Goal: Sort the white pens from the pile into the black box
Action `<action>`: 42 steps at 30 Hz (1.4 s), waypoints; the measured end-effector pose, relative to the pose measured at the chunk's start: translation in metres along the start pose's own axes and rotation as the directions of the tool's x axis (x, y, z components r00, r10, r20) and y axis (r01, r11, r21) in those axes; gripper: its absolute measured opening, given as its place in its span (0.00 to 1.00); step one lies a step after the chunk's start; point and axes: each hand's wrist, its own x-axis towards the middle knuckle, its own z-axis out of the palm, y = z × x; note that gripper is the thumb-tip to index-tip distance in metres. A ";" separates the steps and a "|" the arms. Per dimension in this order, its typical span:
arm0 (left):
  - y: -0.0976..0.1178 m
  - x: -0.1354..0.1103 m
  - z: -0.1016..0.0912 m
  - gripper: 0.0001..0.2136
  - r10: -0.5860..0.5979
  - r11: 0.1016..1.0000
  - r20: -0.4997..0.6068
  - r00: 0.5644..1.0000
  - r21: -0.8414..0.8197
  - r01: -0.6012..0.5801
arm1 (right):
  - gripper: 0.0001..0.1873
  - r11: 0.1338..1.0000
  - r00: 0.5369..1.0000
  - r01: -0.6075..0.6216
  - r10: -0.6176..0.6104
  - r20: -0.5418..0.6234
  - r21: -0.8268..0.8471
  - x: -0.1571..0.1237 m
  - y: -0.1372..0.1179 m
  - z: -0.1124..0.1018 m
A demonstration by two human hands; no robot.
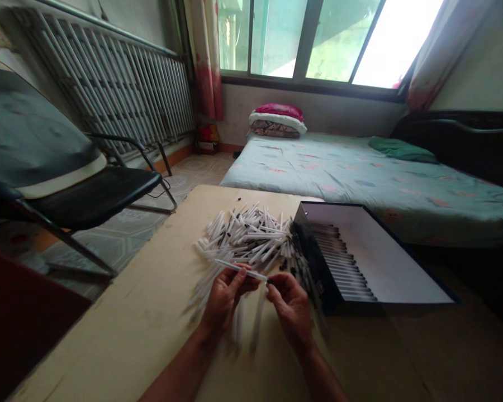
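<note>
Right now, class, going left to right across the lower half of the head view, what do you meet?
Black folding chair → left hand holding a white pen → right hand → open black box of pens

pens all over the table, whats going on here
A person is holding a white pen with both hands: the left hand grips it toward the middle, and the right hand pinches its dark-tipped end. A loose heap of pens lies on a tan tabletop. Beside it, an open box holds pens in neat rows.
</note>
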 end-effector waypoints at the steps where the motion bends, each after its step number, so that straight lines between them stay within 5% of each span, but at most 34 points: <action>1: 0.000 0.000 0.000 0.11 -0.001 1.000 -0.003 1.000 0.001 0.001 | 0.11 1.000 1.000 0.003 -0.003 0.002 -0.004 0.000 0.000 0.000; 17: -0.001 0.000 0.000 0.11 -0.008 0.999 0.012 1.000 0.040 0.007 | 0.12 1.000 1.000 -0.021 0.021 -0.002 -0.003 0.000 0.000 0.000; 26: -0.002 0.000 -0.001 0.11 -0.010 0.999 0.033 0.999 0.033 0.009 | 0.21 0.983 1.000 0.027 -0.023 0.021 -0.180 -0.002 0.006 -0.001; 33: -0.003 0.002 -0.001 0.11 0.019 0.999 0.027 0.999 0.045 -0.020 | 0.11 0.974 0.996 0.082 -0.071 0.057 -0.209 -0.003 0.004 -0.001; 38: -0.003 0.001 -0.001 0.10 -0.010 0.997 0.070 0.997 0.074 0.005 | 0.19 0.957 0.994 0.101 -0.086 0.065 -0.274 -0.004 0.006 -0.001; 42: -0.003 0.001 -0.002 0.10 0.006 0.998 0.039 0.999 0.067 -0.009 | 0.11 0.958 0.995 0.075 -0.052 0.089 -0.276 -0.005 0.007 -0.001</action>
